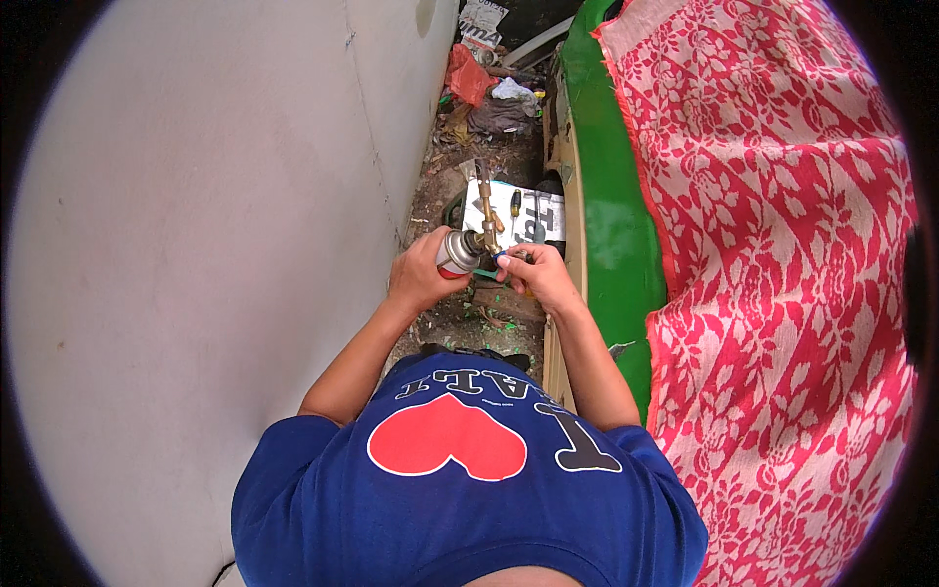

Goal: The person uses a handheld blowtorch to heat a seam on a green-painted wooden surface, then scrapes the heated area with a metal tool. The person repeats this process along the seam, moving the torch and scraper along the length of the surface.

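My left hand (419, 274) is wrapped round a gas canister (456, 252), silver at the top with some red lower down. A brass blowtorch head (486, 217) is fixed to the canister, its tube stretching away from me. My right hand (548, 279) has its thumb and fingertips closed on the small blue knob (498, 256) at the side of the torch head. Something small and dark shows by my right fingers, too unclear to name. No flame is visible at the nozzle. Beyond my hands, a screwdriver (515, 203) with a dark and yellow handle lies on a white printed sheet (533, 223).
A pale wall (245, 196) rises close on the left. To the right runs a green padded seat (606, 215), partly under a red-and-white patterned cloth (773, 245). Farther off, a red plastic bag (469, 76), crumpled rags and litter lie on the dirt floor of this narrow gap.
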### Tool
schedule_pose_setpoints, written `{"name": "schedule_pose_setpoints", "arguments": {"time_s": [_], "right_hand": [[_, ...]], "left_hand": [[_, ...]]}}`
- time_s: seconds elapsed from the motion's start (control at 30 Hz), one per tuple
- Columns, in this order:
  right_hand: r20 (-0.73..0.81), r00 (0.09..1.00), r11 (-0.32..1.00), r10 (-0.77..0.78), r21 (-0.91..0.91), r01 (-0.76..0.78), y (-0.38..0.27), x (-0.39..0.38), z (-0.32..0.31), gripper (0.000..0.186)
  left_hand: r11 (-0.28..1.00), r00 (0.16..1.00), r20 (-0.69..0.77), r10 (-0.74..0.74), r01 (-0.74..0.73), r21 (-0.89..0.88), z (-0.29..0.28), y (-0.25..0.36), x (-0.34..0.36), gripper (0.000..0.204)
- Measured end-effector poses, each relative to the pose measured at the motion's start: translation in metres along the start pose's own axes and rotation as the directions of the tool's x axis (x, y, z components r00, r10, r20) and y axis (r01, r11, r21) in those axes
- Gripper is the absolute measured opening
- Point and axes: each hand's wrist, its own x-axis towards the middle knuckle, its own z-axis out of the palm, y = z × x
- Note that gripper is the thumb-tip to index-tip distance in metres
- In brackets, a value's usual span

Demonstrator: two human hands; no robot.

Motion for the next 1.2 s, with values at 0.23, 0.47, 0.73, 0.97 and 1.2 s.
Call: {"name": "schedule_pose_setpoints", "arguments": {"time_s": [0.23, 0.47, 0.73, 0.97, 1.2], "right_hand": [[-0.280, 0.902, 0.669, -0.328, -0.743, 0.013, 0.004, -0.003, 0.024, 0.036], [-0.291, 0.837, 0.555, -0.463, -0.832, 0.018, 0.009, -0.004, 0.031, 0.035], [0.024, 0.988, 0.985, 0.155, 0.072, -0.156, 0.020, 0.015, -0.008, 0.036], [-0.343, 0.902, 0.810, -0.263, -0.586, 0.013, 0.033, 0.014, 0.008, 0.038], [-0.007, 0.996, 0.992, 0.092, 0.091, -0.091, 0.031, 0.018, -0.007, 0.031]], "left_hand": [[0.999, 0.999, 0.019, -0.026, 0.025, 0.043, 0.004, -0.008, -0.003, 0.072], [0.997, 0.999, 0.035, -0.029, 0.027, 0.072, 0.009, -0.009, -0.002, 0.071], [0.999, 1.000, 0.021, -0.020, 0.019, 0.051, 0.014, -0.008, 0.000, 0.070], [0.998, 1.000, 0.011, -0.019, 0.019, 0.053, 0.023, -0.007, 0.000, 0.070], [0.997, 0.999, 0.042, -0.034, 0.031, 0.070, 0.020, -0.011, 0.000, 0.069]]}}
